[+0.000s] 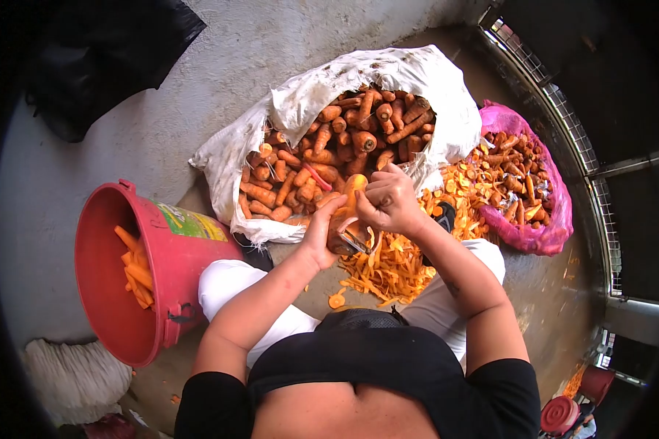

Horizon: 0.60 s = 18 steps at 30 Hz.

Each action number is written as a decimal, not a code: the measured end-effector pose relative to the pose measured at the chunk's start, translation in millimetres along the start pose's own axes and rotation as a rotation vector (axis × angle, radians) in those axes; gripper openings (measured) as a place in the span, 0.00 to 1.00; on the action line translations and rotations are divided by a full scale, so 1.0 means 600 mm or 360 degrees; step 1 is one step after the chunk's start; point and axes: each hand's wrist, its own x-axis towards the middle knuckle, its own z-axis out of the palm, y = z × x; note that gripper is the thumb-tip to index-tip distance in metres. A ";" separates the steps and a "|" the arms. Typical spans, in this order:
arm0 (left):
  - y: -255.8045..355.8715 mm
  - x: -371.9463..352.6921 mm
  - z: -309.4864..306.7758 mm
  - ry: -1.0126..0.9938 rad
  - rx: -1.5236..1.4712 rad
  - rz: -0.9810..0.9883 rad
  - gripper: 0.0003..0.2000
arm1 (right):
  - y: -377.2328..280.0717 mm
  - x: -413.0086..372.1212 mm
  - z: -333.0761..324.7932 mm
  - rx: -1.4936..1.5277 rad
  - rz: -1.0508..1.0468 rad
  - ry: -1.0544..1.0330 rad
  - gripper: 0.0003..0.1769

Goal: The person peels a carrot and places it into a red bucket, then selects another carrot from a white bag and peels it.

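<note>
Over the pile of peelings, my left hand is closed round a carrot whose upper end shows bright orange. A small metal-edged tool, perhaps a peeler, shows just below the carrot. Which hand holds it is not clear. My right hand is curled into a fist close against the carrot's right side; its fingers hide what is in them. In front of both hands, a white sack lies open, full of unpeeled carrots. Long orange peelings and cut carrot ends are heaped below my hands.
At left, a red bucket leans on its side with peeled carrots inside. A pink sack of carrot scraps stands right. A black plastic bag, a pale sack and a red lidded container lie farther out.
</note>
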 end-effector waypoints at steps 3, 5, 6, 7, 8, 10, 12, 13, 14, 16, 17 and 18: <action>0.007 -0.011 0.012 -0.0022 0.0057 0.0012 0.16 | -0.001 -0.002 0.009 0.0077 0.0043 0.0000 0.20; 0.011 -0.014 0.010 -0.0076 0.0106 0.0042 0.16 | -0.002 -0.002 0.007 0.0103 0.0069 -0.0053 0.20; 0.012 -0.014 0.010 -0.0074 0.0112 0.0050 0.16 | -0.003 -0.001 0.008 0.0126 0.0073 -0.0051 0.20; 0.012 -0.013 0.008 -0.0072 0.0119 0.0057 0.16 | -0.003 -0.001 0.008 0.0148 0.0079 -0.0049 0.20; 0.013 -0.011 0.007 -0.0070 0.0128 0.0063 0.16 | -0.003 -0.001 0.009 0.0171 0.0086 -0.0045 0.20; 0.013 -0.003 0.000 -0.0056 0.0134 0.0101 0.18 | 0.001 -0.002 0.011 0.0136 0.0067 -0.0040 0.20; 0.016 -0.004 -0.002 -0.0111 0.0194 0.0088 0.19 | 0.017 -0.007 0.015 0.0125 0.0169 -0.0014 0.20; 0.019 -0.014 0.001 -0.0171 0.0252 0.0056 0.19 | 0.035 -0.012 0.016 0.0132 0.0280 0.0010 0.20; 0.020 -0.025 0.009 -0.0234 0.0312 0.0022 0.19 | 0.056 -0.016 0.012 0.0137 0.0393 0.0037 0.20; 0.005 -0.046 0.026 -0.0240 0.0345 -0.0009 0.22 | 0.078 0.005 -0.037 -0.0121 0.0613 0.0113 0.20; -0.003 -0.042 0.018 -0.0220 0.0366 -0.0012 0.22 | 0.102 -0.001 -0.044 -0.0332 0.0601 0.0111 0.20; -0.007 -0.042 0.020 -0.0198 0.0380 -0.0011 0.23 | 0.114 -0.001 -0.047 -0.0387 0.0608 0.0188 0.20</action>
